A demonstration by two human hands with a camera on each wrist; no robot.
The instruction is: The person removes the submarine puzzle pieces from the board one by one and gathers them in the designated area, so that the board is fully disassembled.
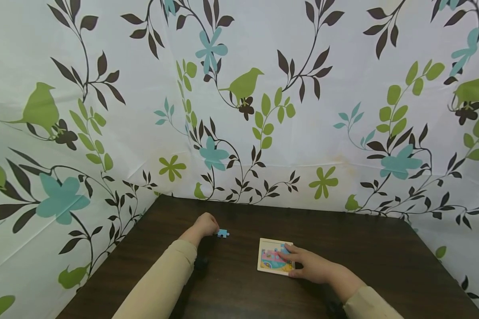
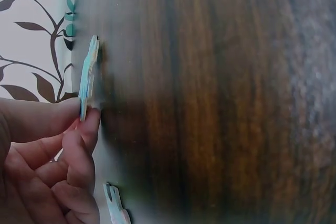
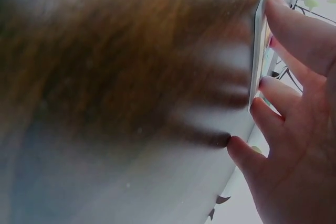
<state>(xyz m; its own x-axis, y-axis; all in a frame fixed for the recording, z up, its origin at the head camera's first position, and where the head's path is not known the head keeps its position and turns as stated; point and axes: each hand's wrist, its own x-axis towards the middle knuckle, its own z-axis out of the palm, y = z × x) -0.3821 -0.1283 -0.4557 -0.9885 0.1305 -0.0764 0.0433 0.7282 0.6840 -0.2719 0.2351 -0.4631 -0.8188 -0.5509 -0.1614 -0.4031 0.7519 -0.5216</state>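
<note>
My left hand [image 1: 205,225] pinches a light-blue jigsaw piece [image 2: 88,72] between thumb and finger at the table's left side. In the head view this blue piece [image 1: 223,233] shows just right of the fingertips. A second jigsaw piece [image 2: 116,204] lies on the table below that hand in the left wrist view. My right hand [image 1: 309,264] rests spread on the right side of a pale-framed puzzle board [image 1: 266,271], its fingers fairly straight. Pink, blue and yellow pieces fill part of the board, and the fingers hide some of its right side.
The dark wooden table [image 1: 231,288] runs back to a hanging cloth [image 1: 239,150] printed with leaves, birds and flowers. The same cloth hangs along the left and right sides.
</note>
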